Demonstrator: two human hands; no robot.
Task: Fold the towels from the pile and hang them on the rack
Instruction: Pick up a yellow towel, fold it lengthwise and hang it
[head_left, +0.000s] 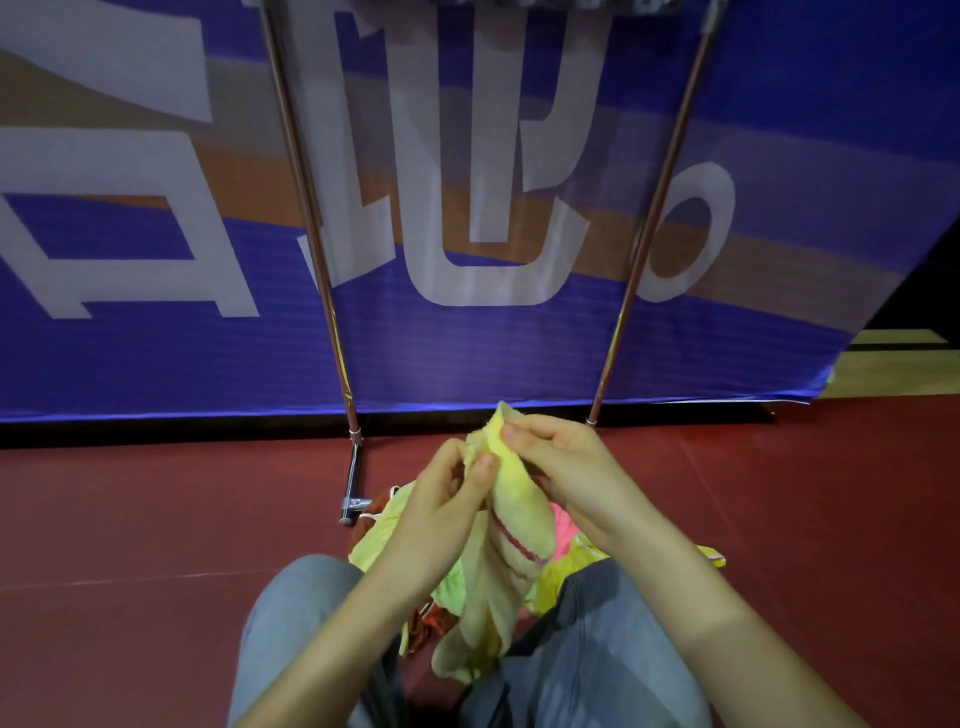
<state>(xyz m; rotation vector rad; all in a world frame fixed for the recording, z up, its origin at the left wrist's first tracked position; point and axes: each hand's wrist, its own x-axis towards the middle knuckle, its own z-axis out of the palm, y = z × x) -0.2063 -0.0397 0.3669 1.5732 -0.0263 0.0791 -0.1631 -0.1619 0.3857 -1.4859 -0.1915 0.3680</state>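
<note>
A pale yellow towel (511, 525) with red stripes hangs bunched between both hands, its lower end drooping over my lap. My left hand (441, 499) pinches its upper edge from the left. My right hand (563, 467) grips the top corner from the right, close beside the left. Under the hands lies the pile of towels (374, 540), yellow, pink and orange, partly hidden by my arms. The rack's (311, 208) two metal legs rise in front of me; its top bars are cut off at the upper edge of the view.
A large blue banner (156, 353) with white characters stands behind the rack. The floor (156, 519) is dark red. My knees in grey trousers (291, 613) frame the pile. The rack's foot bar (354, 483) lies just left of the pile.
</note>
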